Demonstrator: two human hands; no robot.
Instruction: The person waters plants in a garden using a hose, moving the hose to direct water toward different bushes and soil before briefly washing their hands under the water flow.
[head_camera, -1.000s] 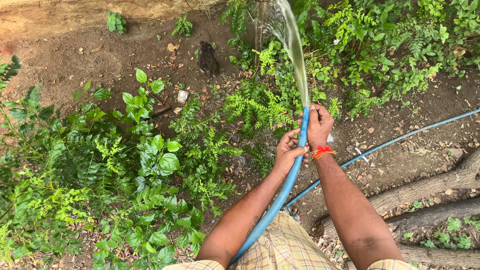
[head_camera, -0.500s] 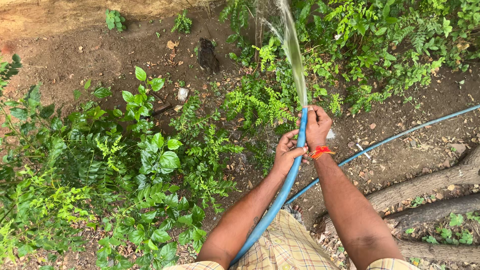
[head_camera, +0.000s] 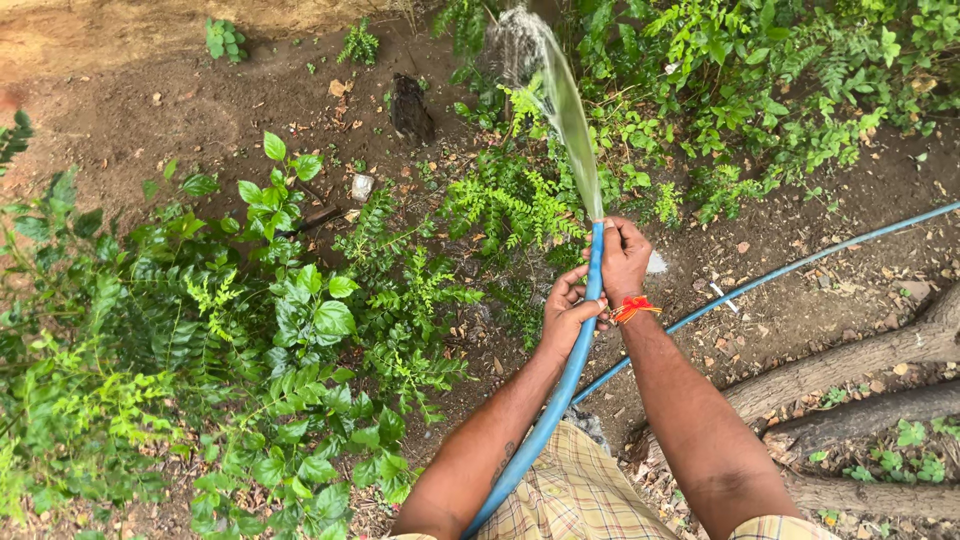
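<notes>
A blue garden hose (head_camera: 553, 406) runs up between my forearms. My right hand (head_camera: 624, 260), with a red thread at the wrist, grips the hose at its mouth, thumb pressed over the opening. My left hand (head_camera: 564, 313) holds the hose just below it. A flat stream of water (head_camera: 567, 115) fans up and away from the nozzle end and breaks into spray over the leafy plants (head_camera: 515, 205) ahead. More of the same hose (head_camera: 790, 272) trails across the soil to the right.
Green shrubs (head_camera: 290, 340) crowd the left and centre. Bare brown soil (head_camera: 150, 110) lies at the upper left, with a dark stump (head_camera: 410, 110). Thick tree roots (head_camera: 850, 365) cross the ground at the lower right.
Both hands with the hose end have shifted slightly left and down. The water stream now leans more to the left and breaks into spray lower over the plants.
</notes>
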